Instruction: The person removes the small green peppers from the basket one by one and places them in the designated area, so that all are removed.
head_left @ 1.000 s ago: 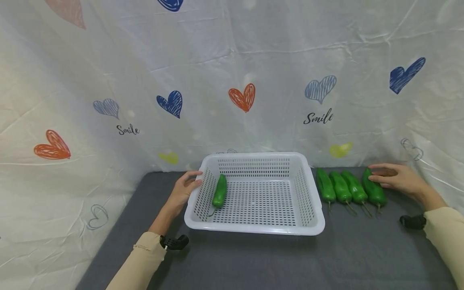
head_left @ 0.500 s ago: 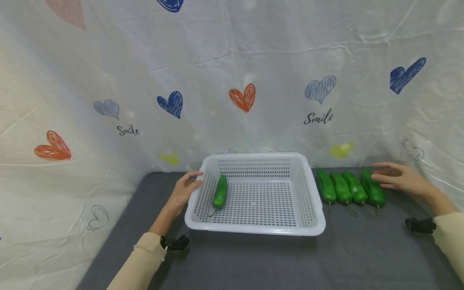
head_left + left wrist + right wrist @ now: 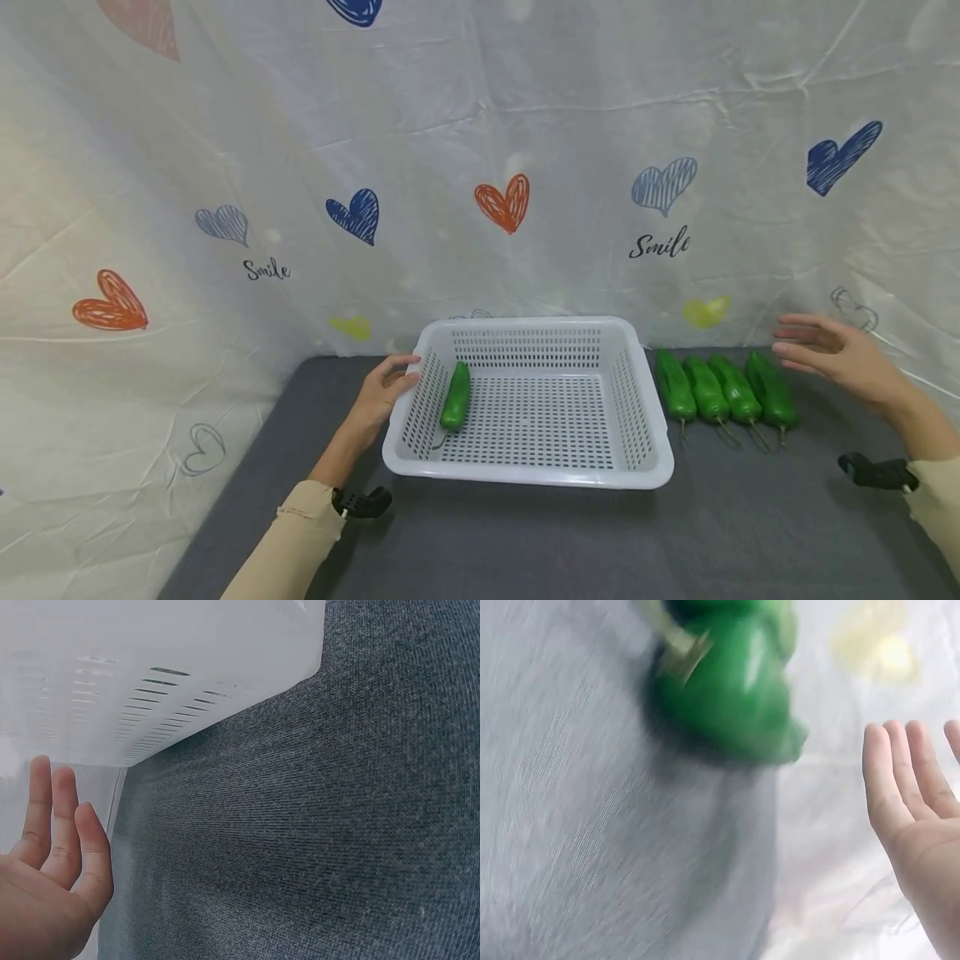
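Observation:
A white slotted plastic basket [image 3: 525, 477] stands mid-table in the head view, with one long green pepper [image 3: 456, 397] lying inside on its left. My left hand [image 3: 381, 393] rests its fingertips against the basket's left rim; the left wrist view shows three of its fingers [image 3: 65, 817] extended beside the slotted wall. Several more green peppers [image 3: 705, 388] lie side by side on the table to the basket's right, stems toward me. Just right of the rightmost pepper [image 3: 772, 392], my right hand [image 3: 840, 358] is raised with fingers extended and nothing in it.
A dark grey cloth [image 3: 525, 550] covers the table. Behind and to the left hangs a pale sheet [image 3: 420, 142] printed with hearts and "Smile", meeting the table's back edge right behind the basket and peppers. Each wrist wears a black band [image 3: 362, 502].
My right hand has come off the rightmost pepper, moving right and up. That pepper has shifted slightly left, against its neighbour. The left hand and basket stay in place.

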The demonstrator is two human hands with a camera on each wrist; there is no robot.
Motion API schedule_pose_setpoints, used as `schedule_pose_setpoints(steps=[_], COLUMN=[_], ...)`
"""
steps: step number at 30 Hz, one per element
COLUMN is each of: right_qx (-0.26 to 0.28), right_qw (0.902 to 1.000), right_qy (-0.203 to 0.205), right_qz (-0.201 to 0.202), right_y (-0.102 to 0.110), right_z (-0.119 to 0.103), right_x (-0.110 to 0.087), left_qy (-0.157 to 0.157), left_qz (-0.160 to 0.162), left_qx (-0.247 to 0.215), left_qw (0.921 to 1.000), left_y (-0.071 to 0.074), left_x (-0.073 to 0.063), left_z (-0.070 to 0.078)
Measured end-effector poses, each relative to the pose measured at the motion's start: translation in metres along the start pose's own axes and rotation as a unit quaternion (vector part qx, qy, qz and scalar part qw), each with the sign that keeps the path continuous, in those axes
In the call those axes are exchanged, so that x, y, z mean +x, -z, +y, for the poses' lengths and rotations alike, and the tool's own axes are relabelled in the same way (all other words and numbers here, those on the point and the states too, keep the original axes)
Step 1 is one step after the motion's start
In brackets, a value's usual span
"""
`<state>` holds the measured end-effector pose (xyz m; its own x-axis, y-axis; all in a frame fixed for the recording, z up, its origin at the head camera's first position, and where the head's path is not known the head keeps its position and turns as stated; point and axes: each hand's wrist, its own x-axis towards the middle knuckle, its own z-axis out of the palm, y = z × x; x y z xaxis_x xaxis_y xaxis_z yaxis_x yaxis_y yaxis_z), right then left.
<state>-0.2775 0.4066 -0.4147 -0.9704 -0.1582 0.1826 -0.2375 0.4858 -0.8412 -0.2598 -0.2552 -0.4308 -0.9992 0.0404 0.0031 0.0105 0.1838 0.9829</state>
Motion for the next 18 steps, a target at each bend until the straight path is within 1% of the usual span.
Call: schedule_pose_setpoints(steps=[3,6,8,13,18], right_qx=[0.026,0.045,0.042,0.012,0.006], right_qw=[0.9995,0.9987,0.9987,0.9994,0.9985], right_qy=[0.016,0.026,0.027,0.034,0.052], right_qz=[0.003,-0.004,-0.007,-0.002,-0.014], right_y=[-0.004,-0.009,-0.013,-0.028,-0.045], right_z=[-0.014,-0.030,-0.040,-0.066,-0.091], right_x=[0.000,0.000,0.000,0.004,0.009], left_qy=[0.002,0.002,0.001,-0.002,-0.006], left_qz=[-0.002,-0.005,-0.005,-0.006,-0.005], left_qx=[-0.006,-0.011,-0.010,-0.003,-0.002], left_qw=[1.0000,0.9999,0.9999,1.0000,1.0000], left_y=[0.001,0.002,0.002,0.001,0.000], left_x=[-0.001,-0.001,-0.001,0.000,-0.001], left_z=[0.000,-0.002,-0.002,-0.002,-0.001])
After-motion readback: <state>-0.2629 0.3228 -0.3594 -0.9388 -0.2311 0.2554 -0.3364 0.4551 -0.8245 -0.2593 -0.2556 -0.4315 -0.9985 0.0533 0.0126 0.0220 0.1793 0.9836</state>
